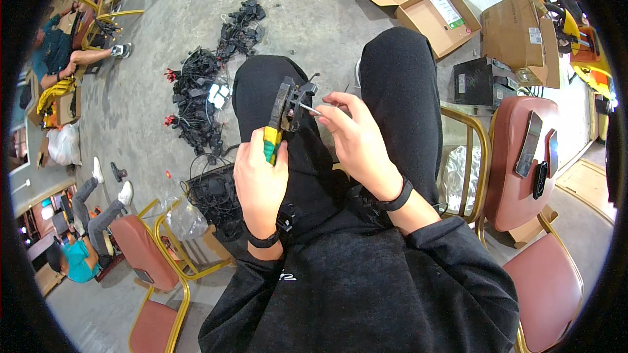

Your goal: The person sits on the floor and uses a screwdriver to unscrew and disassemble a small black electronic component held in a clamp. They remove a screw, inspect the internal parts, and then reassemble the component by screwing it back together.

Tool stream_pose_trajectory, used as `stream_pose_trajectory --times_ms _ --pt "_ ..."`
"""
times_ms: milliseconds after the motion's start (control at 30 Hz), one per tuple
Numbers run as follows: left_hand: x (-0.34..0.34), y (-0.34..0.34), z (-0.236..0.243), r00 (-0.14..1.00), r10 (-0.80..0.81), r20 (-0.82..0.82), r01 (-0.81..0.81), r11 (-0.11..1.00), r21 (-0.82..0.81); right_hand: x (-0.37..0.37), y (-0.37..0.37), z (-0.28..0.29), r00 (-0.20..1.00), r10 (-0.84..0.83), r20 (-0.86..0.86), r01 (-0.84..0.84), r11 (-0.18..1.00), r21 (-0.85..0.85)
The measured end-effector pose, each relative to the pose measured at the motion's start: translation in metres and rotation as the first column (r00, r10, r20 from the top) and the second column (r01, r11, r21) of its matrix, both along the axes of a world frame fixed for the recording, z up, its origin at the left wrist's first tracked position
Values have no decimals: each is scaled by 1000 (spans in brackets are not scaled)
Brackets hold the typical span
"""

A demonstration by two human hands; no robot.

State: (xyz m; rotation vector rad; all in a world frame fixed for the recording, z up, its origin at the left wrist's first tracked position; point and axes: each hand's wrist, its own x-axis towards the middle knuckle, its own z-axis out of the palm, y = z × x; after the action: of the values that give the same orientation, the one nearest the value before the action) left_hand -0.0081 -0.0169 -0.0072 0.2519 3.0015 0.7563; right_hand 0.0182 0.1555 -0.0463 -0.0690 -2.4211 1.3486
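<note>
Above my lap, my left hand (260,173) is closed round the yellow-and-green handles of a crimping tool (271,138). The tool's dark head points up and away, over my left knee. My right hand (358,140) pinches a thin grey cable (311,110) between thumb and fingers. The cable's other end meets the side of the tool's head; whether it sits inside the jaws is too small to tell. Both wrists wear black bands.
Beyond my left knee, black cables and connectors (196,98) lie piled on the concrete. An opened cardboard box (438,26) is at the far right. A brown chair (517,189) on my right holds phones (528,144). Two people sit at the left.
</note>
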Motion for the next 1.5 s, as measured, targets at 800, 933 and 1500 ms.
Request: stream_pose_trajectory --times_ms 800,933,1500 --pt "2 -1 -3 1000 16 -4 -16 1000 11 1 5 9 997 58 42 -52 988 -146" --pt "2 0 -2 1000 12 -14 -12 1000 6 -1 7 4 995 49 -90 -35 988 150" --pt "3 -1 -3 999 -29 -42 27 999 -43 3 8 8 996 33 -89 0 934 358"
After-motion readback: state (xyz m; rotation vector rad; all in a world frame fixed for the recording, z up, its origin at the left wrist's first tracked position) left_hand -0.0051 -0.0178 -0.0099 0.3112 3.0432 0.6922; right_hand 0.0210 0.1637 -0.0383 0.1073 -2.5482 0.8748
